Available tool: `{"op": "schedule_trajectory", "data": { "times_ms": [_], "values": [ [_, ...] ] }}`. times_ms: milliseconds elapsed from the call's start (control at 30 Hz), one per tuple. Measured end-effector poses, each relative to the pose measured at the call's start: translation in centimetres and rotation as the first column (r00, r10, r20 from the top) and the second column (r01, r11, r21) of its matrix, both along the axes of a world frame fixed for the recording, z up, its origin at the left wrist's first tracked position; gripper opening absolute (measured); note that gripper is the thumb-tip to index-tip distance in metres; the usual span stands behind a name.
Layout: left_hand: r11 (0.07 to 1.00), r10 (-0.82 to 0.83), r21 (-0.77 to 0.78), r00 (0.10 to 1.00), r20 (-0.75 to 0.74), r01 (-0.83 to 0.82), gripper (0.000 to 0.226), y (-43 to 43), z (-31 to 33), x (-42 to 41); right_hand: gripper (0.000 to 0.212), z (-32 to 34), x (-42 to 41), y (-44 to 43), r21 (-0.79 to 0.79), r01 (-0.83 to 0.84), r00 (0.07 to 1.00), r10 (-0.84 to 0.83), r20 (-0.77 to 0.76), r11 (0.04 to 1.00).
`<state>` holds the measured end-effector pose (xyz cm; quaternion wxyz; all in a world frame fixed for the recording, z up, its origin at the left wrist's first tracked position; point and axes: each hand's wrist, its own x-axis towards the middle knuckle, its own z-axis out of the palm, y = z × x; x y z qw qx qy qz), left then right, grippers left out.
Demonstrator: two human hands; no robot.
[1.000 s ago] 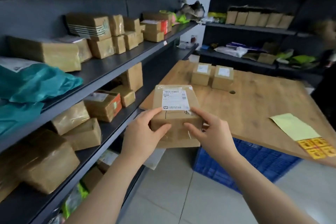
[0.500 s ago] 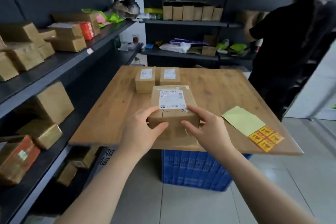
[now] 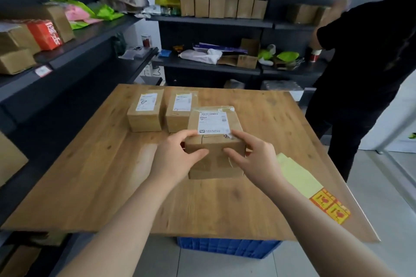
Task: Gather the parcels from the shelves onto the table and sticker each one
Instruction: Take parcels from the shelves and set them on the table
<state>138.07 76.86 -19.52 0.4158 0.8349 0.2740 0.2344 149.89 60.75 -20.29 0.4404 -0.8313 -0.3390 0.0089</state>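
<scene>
A square light-wood counter (image 3: 90, 175) fills the middle of the view, with a blue plastic crate (image 3: 225, 247) under its 6 o'clock edge. Dark metal shelves (image 3: 78, 45) stacked with cardboard boxes run along 9 o'clock, and more shelving at 12 o'clock carries a row of upright brown paper boxes (image 3: 222, 5). A person in black clothes (image 3: 364, 63) stands at 2 o'clock. Two small brown cardboard parcels (image 3: 145, 110) (image 3: 181, 110) with white labels sit side by side toward 11 o'clock on the counter. A pale yellow-green paper sheet (image 3: 299, 175) and a strip of orange-and-yellow stickers (image 3: 329, 207) lie at 4 o'clock. The larger brown cardboard parcel with a white printed label (image 3: 213, 122) is at the counter's middle, just beside the right-hand small parcel. The left hand (image 3: 173, 159) and right hand (image 3: 254, 157) grip its near corners, fingers curled over the top edge and thumbs pressed on the near face. Whether its base touches the wood I cannot tell. Half a second ago this parcel hung over the counter's 6 o'clock edge, well short of the two small ones; it is now carried inward beside them, in the same grip.
</scene>
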Motion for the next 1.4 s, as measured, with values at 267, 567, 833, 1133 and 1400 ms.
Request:
{"op": "schedule_trajectory", "data": {
  "times_ms": [267, 567, 833, 1133, 1400],
  "values": [
    [0.997, -0.062, 0.030, 0.995, -0.081, 0.065, 0.052, 5.3, -1.5, 10.8, 0.050, -2.3, 10.0, 4.6, -0.034, 0.045, 0.998, -0.046, -0.043, 0.998],
    [0.989, -0.133, 0.036, 0.971, -0.199, 0.143, 0.052, 11.0, -4.5, 20.7, 0.047, -4.8, 18.9, 9.6, -0.105, 0.073, 0.990, -0.085, -0.113, 0.992],
    [0.995, -0.039, 0.078, 0.966, -0.256, 0.061, 0.052, 14.1, -8.4, 25.5, 0.046, -8.6, 24.7, 13.4, -0.127, 0.011, 0.981, -0.035, -0.188, 0.992],
    [0.959, 0.086, 0.283, 0.936, -0.342, 0.015, 0.050, 15.1, -11.6, 27.1, 0.059, -13.4, 27.9, 15.8, -0.218, -0.084, 0.975, 0.034, -0.221, 0.972],
    [0.942, 0.096, 0.333, 0.918, -0.385, 0.042, 0.052, 15.3, -13.0, 27.2, 0.064, -14.3, 27.9, 16.1, -0.299, -0.107, 0.978, 0.047, -0.201, 0.948]
  ]
}}
